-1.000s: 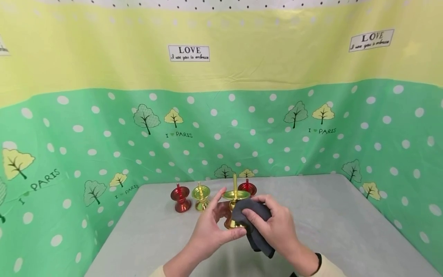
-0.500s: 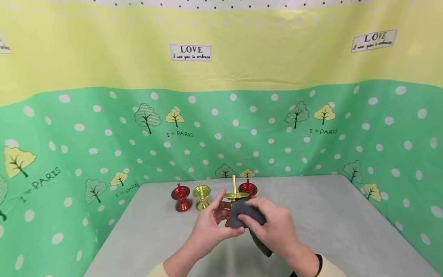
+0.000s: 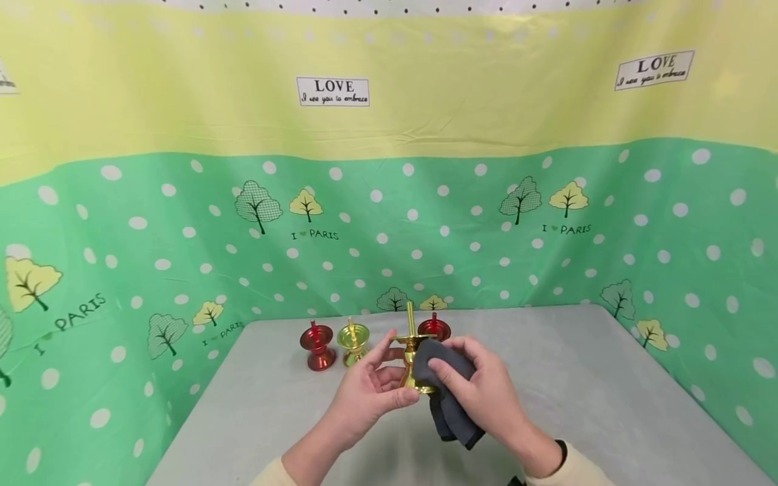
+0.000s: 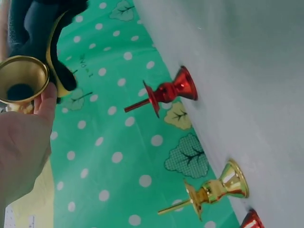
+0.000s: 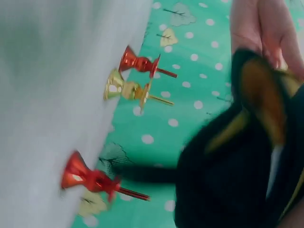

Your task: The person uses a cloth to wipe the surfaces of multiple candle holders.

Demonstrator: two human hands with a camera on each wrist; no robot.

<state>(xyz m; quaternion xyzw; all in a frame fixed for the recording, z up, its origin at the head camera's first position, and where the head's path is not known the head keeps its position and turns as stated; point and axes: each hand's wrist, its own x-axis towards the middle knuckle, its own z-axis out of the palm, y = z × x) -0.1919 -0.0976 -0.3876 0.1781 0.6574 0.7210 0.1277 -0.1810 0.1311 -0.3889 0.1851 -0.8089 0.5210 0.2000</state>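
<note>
Left hand grips the near-upright gold holder; right hand pinches a dark cloth against its right side.

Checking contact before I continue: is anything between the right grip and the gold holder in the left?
Yes: the dark cloth, held in the right grip, lies between it and the gold holder, covering part of the holder's right side in the head view. The red holder standing behind is not between them.
</note>
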